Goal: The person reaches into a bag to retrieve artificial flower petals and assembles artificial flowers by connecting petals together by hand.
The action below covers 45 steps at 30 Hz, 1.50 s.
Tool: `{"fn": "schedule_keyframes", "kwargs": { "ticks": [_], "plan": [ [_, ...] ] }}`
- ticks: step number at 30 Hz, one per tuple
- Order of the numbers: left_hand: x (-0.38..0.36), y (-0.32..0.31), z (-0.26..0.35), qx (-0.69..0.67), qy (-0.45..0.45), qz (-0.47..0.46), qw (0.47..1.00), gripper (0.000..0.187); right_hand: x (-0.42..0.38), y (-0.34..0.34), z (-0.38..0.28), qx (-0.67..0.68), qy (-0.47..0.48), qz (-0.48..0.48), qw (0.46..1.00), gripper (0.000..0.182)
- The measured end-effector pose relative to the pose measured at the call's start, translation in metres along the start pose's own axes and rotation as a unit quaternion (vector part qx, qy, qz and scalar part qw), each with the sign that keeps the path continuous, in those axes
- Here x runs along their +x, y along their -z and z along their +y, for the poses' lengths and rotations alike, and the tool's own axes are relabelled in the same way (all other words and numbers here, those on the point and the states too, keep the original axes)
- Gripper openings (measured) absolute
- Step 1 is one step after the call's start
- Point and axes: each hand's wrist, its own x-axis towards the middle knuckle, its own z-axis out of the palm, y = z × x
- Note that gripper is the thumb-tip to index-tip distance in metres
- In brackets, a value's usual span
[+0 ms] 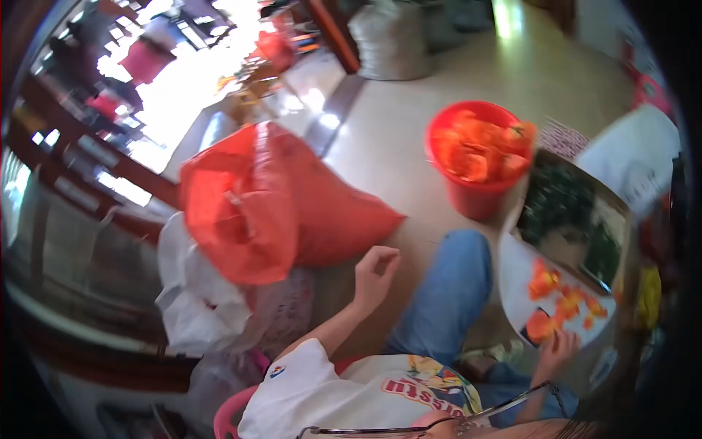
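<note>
My left hand (376,276) is raised beside the large red sack (322,197), its fingers curled together; whether something small is between them is too blurred to tell. Low on the right, my right hand (559,351) touches an orange flower piece (541,326) at the lower edge of a white surface (515,274). Several orange flower pieces (570,301) lie there. Behind them, a shallow box (620,212) holds dark green items. A red bucket (477,199) full of orange flowers (479,146) stands on the floor beyond my knee.
White plastic bags (197,293) lie against the red sack at left. A pale full sack (389,44) stands at the back. Another white bag (636,161) is at right. A wooden door frame (329,33) and a bright opening are at upper left.
</note>
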Motion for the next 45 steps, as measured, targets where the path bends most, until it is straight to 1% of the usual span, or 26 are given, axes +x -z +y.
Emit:
{"fn": "schedule_keyframes", "kwargs": {
  "ticks": [1,2,3,4,5,6,7,9,10,11,12,13,15,17,19,22,27,33,37,40,43,45],
  "plan": [
    [0.01,0.018,0.004,0.037,-0.025,0.035,0.998,0.006,0.003,-0.005,-0.004,0.02,-0.013,-0.014,1.0,0.008],
    [0.013,0.044,0.011,0.1,-0.035,0.066,0.992,0.004,0.001,0.016,0.003,0.003,-0.039,-0.026,0.999,0.007],
    [0.015,0.058,0.021,0.154,-0.03,0.086,0.984,0.005,0.003,0.024,-0.002,-0.005,-0.021,-0.01,1.0,0.008],
    [0.014,0.061,0.027,0.155,-0.024,0.098,0.983,0.005,0.009,0.02,-0.014,-0.028,-0.008,0.007,1.0,0.009],
    [0.006,0.058,0.022,0.121,-0.009,0.104,0.987,0.004,0.012,0.029,-0.023,-0.008,-0.044,-0.008,0.999,0.012],
    [-0.004,0.044,0.008,0.034,0.008,0.094,0.995,0.003,0.015,0.034,-0.032,0.038,-0.08,-0.012,0.996,0.019],
    [-0.017,0.028,0.0,-0.041,0.027,0.09,0.995,0.003,0.018,0.04,-0.038,0.019,-0.095,-0.02,0.995,0.031],
    [-0.049,-0.013,0.005,-0.045,0.03,-0.022,0.998,0.005,0.009,0.052,-0.043,0.031,-0.1,-0.001,0.995,0.045],
    [-0.062,-0.04,0.013,-0.038,0.039,-0.077,0.996,0.006,0.008,0.057,-0.048,0.01,-0.093,-0.008,0.996,0.047],
    [-0.079,-0.065,0.009,-0.098,0.048,-0.152,0.982,0.007,0.009,0.061,-0.056,-0.007,-0.084,-0.018,0.996,0.05],
    [-0.091,-0.09,0.018,-0.143,0.025,-0.207,0.968,0.009,0.007,0.065,-0.061,-0.02,-0.073,-0.028,0.997,0.052],
    [-0.104,-0.115,0.024,-0.163,0.028,-0.259,0.952,0.013,0.003,0.065,-0.059,-0.061,-0.043,-0.037,0.997,0.058],
    [-0.125,-0.158,0.035,-0.224,0.015,-0.339,0.914,0.016,-0.002,0.064,-0.057,-0.111,-0.015,-0.036,0.993,0.051],
    [-0.141,-0.194,0.038,-0.257,0.005,-0.385,0.886,0.018,-0.007,0.061,-0.05,-0.147,0.019,-0.028,0.989,0.043],
    [-0.152,-0.224,0.041,-0.256,-0.011,-0.373,0.892,0.02,-0.009,0.058,-0.041,-0.169,0.057,-0.012,0.984,0.034],
    [-0.153,-0.245,0.051,-0.243,-0.012,-0.36,0.901,0.026,-0.005,0.062,-0.042,-0.132,0.046,-0.018,0.99,0.026],
    [-0.151,-0.263,0.066,-0.239,-0.036,-0.285,0.927,0.029,0.005,0.063,-0.041,-0.089,0.07,-0.018,0.993,0.025],
    [-0.141,-0.273,0.084,-0.227,-0.091,-0.276,0.93,0.03,0.008,0.059,-0.035,-0.054,0.088,-0.013,0.995,0.027],
    [-0.146,-0.282,0.082,-0.231,-0.094,-0.272,0.929,0.029,0.012,0.061,-0.036,-0.031,0.096,-0.018,0.995,0.029],
    [-0.149,-0.288,0.079,-0.231,-0.095,-0.264,0.932,0.027,0.016,0.06,-0.036,-0.003,0.078,-0.004,0.997,0.024],
    [-0.151,-0.292,0.076,-0.221,-0.096,-0.264,0.934,0.026,0.019,0.059,-0.036,0.041,0.042,0.002,0.998,0.024],
    [-0.151,-0.292,0.075,-0.214,-0.1,-0.267,0.934,0.026,0.023,0.059,-0.034,0.034,0.055,0.01,0.998,0.024]
  ]
}}
